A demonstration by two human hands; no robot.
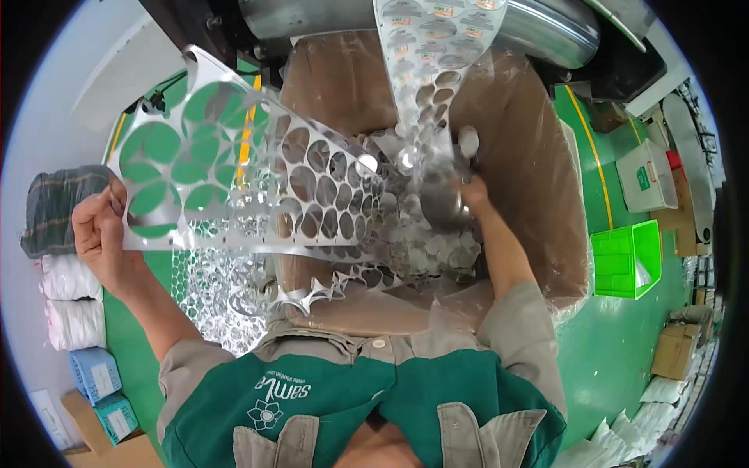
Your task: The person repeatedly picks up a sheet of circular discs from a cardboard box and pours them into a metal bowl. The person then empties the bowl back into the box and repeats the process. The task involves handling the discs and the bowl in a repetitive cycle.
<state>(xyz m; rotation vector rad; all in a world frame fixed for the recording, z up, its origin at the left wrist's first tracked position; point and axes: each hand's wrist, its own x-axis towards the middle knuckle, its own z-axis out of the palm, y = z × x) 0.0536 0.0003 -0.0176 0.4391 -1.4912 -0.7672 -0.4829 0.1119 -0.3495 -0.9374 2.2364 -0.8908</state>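
Note:
My left hand [101, 230] is closed on the left edge of a silver foil sheet [211, 243] punched with rows of round holes. The sheet stretches rightward over a large box [523, 117] lined with brown-tinted plastic. Loose round foil discs [425, 253] lie heaped inside the box. My right hand [473, 195] is over the heap, its fingers curled against a round grey metallic thing [443, 199], blurred by motion. Just above it, a printed foil web [437, 39] hangs down, whole at the top and holed lower down.
Metal rollers [550, 31] span the far side above the box. Punched foil scrap [226, 304] is piled on the floor left of the box. At right stand a bright green bin [628, 261] and a white bin [644, 175]. Wrapped bundles [72, 300] line the left wall.

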